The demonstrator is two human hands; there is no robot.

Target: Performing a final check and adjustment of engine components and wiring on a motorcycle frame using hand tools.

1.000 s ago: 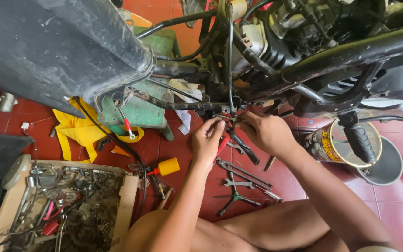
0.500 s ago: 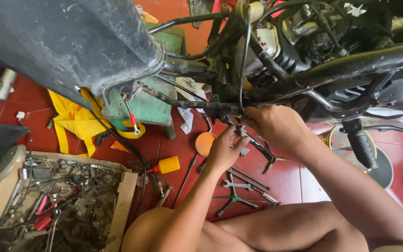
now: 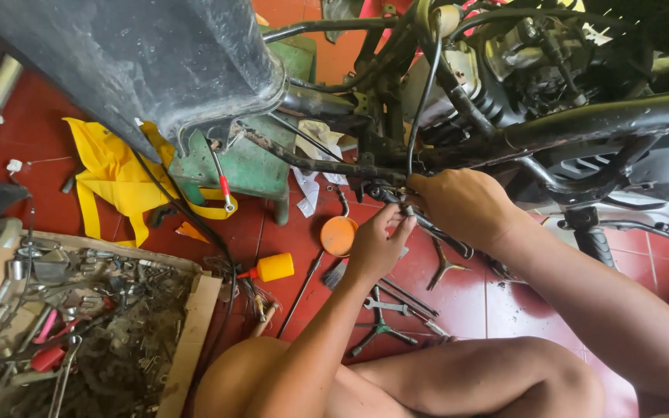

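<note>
I look down at a stripped motorcycle frame (image 3: 582, 124) over a red tiled floor. My right hand (image 3: 462, 205) grips a small metal fitting low on the frame, where a black cable (image 3: 425, 93) comes down. My left hand (image 3: 377, 244) reaches up from below, its fingertips pinching the same fitting (image 3: 406, 209). Both hands touch there. What lies inside the fingers is hidden.
Wrenches and a cross spanner (image 3: 385, 317) lie on the tiles under my hands. An orange lid (image 3: 339, 234), a small yellow bottle (image 3: 272, 268), a yellow rag (image 3: 110, 170), a green stool (image 3: 245, 166) and a wooden tray of parts (image 3: 79, 340) sit to the left. My bare legs (image 3: 427, 379) are below.
The view has shifted, so the frame sits further right and lower. My left hand has moved up to the fitting beside the right hand, which stays clamped there.
</note>
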